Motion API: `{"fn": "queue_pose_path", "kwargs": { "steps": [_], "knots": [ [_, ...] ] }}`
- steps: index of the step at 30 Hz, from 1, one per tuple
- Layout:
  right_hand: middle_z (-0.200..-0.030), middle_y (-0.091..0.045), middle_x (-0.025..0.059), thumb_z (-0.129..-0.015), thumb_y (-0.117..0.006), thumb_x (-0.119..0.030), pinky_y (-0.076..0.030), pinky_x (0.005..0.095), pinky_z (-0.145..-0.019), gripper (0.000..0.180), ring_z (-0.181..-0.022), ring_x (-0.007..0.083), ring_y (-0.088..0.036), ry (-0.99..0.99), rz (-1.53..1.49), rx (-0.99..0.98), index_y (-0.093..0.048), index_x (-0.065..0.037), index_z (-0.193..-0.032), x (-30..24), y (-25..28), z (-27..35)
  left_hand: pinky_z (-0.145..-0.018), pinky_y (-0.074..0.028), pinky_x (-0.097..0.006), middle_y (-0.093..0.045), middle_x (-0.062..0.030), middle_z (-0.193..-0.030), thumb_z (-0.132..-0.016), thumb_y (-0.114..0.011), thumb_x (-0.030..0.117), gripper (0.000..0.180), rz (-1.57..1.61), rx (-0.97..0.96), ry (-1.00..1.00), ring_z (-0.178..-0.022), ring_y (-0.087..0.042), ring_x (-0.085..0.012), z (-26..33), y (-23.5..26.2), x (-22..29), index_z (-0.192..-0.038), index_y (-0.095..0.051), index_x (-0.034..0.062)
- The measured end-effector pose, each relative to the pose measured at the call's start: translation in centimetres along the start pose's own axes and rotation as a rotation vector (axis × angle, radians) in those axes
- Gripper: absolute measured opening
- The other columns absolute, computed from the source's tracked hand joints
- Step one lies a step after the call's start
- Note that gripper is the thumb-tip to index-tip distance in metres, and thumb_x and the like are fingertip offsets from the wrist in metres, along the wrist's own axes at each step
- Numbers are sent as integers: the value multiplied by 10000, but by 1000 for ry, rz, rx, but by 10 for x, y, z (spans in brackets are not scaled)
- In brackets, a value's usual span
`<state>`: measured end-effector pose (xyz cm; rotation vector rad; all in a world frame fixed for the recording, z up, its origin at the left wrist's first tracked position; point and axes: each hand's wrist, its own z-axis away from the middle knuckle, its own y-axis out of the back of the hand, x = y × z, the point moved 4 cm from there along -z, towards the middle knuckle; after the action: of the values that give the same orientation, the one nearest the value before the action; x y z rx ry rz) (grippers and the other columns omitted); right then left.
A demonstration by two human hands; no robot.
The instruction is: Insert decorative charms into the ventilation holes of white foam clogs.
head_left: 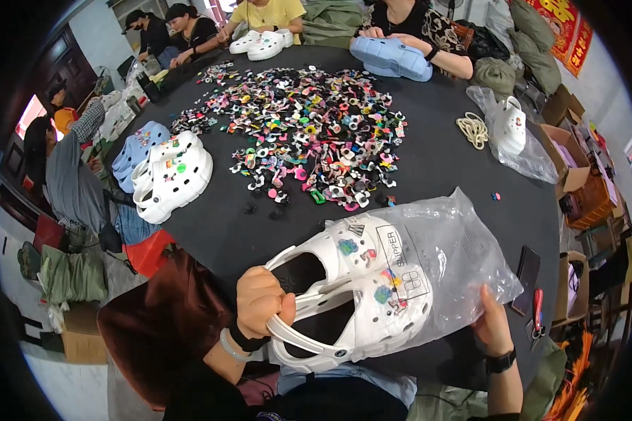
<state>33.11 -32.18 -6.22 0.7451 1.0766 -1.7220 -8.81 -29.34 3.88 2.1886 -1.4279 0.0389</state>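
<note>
A pair of white clogs (316, 259) with colourful charms on the toes lies in front of me, one beside the other. My left hand (260, 302) is closed round their heel straps. The toe ends are inside a clear plastic bag (456, 263) with dark print on it, while the heels stick out of its mouth. At the bag's far right corner, my right hand (494, 326) pinches the plastic; part of its fingers is hidden behind the film.
A big heap of shoe charms (316, 133) covers the table's middle. White clogs (175, 175) and blue clogs (139, 151) stand at left. A bagged white clog (510, 130), rope (472, 131), phone (526, 277) and red-handled tool (538, 309) lie at right. Several people work across the table.
</note>
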Motion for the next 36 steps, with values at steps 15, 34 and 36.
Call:
{"fn": "queue_pose_path", "kwargs": {
  "steps": [15, 34, 36],
  "knots": [
    [-763, -611, -23, -965, -594, -254, -375, 197, -443, 180, -479, 40, -457, 266, -148, 74, -615, -80, -1006, -71, -16, -109, -456, -260, -339, -393, -34, -488, -705, -633, -36, 340, 51, 71, -62, -413, -378, -216, 6, -8, -5, -552, -358, 94],
    [-865, -614, -9, -944, -623, -269, -452, 233, -637, 216, -723, 97, -566, 558, 87, 306, -642, -65, -1010, -111, 47, -95, -442, -264, -304, -388, -43, -508, -702, -559, -79, 293, 292, -58, -299, -425, -384, -197, -28, 12, 53, -537, -369, 72],
    [-875, -595, -4, -952, -596, -336, -461, 269, -631, 297, -732, 109, -540, 689, 28, 545, -649, -51, -1021, -133, 58, -71, -445, -263, -309, -389, -45, -503, -711, -559, -60, 287, 257, 2, -328, -423, -381, -198, -24, 24, 45, -537, -372, 72]
  ]
}}
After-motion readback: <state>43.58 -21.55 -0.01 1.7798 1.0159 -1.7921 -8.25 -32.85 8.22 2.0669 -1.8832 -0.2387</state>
